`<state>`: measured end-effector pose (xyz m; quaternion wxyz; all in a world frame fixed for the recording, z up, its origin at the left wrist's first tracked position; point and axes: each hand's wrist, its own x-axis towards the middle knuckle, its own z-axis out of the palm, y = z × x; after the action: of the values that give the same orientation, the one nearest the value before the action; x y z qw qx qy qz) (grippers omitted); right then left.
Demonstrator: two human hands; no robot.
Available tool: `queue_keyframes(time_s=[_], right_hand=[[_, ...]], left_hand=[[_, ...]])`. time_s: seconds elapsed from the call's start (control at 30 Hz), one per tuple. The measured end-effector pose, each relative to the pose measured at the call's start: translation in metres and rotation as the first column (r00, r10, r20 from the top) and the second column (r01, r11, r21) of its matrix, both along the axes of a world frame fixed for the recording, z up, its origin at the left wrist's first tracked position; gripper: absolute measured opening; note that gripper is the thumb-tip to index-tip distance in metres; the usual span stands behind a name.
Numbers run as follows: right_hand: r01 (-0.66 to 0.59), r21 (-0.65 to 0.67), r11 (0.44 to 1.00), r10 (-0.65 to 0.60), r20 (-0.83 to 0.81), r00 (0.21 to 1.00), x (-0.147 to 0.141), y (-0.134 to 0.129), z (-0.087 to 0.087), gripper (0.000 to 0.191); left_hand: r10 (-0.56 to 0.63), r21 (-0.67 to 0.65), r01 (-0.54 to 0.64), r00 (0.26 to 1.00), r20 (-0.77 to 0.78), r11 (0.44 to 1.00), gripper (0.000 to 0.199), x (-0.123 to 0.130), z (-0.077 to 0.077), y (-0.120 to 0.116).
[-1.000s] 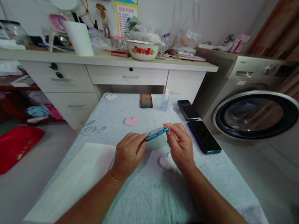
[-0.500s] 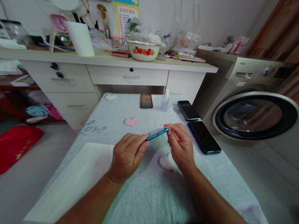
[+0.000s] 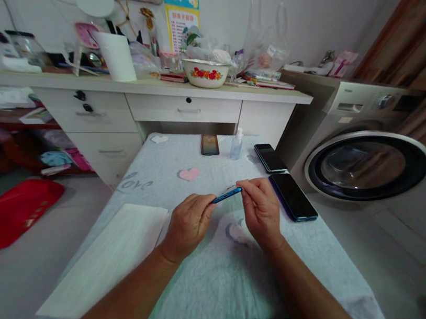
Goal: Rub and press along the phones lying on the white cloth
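A blue-edged phone [image 3: 226, 195] is held above the cloth-covered table, its bottom edge turned toward me. My left hand [image 3: 190, 223] pinches its left side between thumb and fingers. At the opposite side, my right hand [image 3: 261, 208] grips the corner with thumb and bent fingers. Most of the phone's flat faces are out of sight at this low angle. Right of my right hand lie a large dark-screened phone [image 3: 293, 197] and, behind it, a smaller phone [image 3: 270, 158]. A clear spray bottle [image 3: 236, 145] stands farther back, beside a small brown rectangular item [image 3: 209, 144] that looks blurred.
A white sheet [image 3: 106, 259] lies on the table's left part. Behind the table, a white desk [image 3: 186, 111] carries a floral basin [image 3: 207, 72], a paper roll [image 3: 117, 56] and plastic bags. A washing machine [image 3: 368, 164] stands to the right. A red bag [image 3: 14, 214] lies on the floor at left.
Both hands and the phone have shifted slightly down and to the right in the picture. The phone's top surface shows a little less. Both hands keep hold of it.
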<state>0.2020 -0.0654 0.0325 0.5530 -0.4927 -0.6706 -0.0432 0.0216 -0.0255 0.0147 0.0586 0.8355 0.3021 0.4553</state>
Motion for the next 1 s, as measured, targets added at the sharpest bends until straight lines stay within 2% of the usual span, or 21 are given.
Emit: queue_keyframes(time_s=[0.17,0.27,0.4,0.53,0.8,1.0], right_hand=[[0.035,0.001,0.999,-0.035,0.121,0.992,0.002,0.001,-0.005,0.029],[0.027,-0.047,0.999,-0.018,0.182,0.983,0.002,0.002,-0.009,0.03],[0.018,-0.145,0.989,0.021,0.262,0.965,-0.002,0.003,-0.015,0.031],[0.025,-0.226,0.974,0.05,0.319,0.946,-0.008,0.004,-0.02,0.028],[0.051,-0.283,0.958,0.062,0.377,0.924,-0.015,0.004,-0.02,0.027],[0.033,-0.296,0.955,0.079,0.358,0.93,-0.015,0.004,-0.02,0.027]], left_hand=[[-0.054,-0.08,0.044,0.99,-0.127,0.996,0.018,0.002,-0.004,0.001],[-0.076,-0.136,0.046,0.971,-0.227,0.99,0.017,0.002,-0.007,0.003],[-0.063,-0.2,-0.017,0.92,-0.386,0.98,0.013,0.002,-0.011,0.006],[-0.034,-0.247,-0.097,0.877,-0.48,0.964,0.012,0.002,-0.013,0.007],[-0.039,-0.293,-0.11,0.888,-0.459,0.95,0.011,0.003,-0.015,0.008],[-0.02,-0.28,-0.093,0.926,-0.378,0.955,0.013,0.003,-0.006,0.006]])
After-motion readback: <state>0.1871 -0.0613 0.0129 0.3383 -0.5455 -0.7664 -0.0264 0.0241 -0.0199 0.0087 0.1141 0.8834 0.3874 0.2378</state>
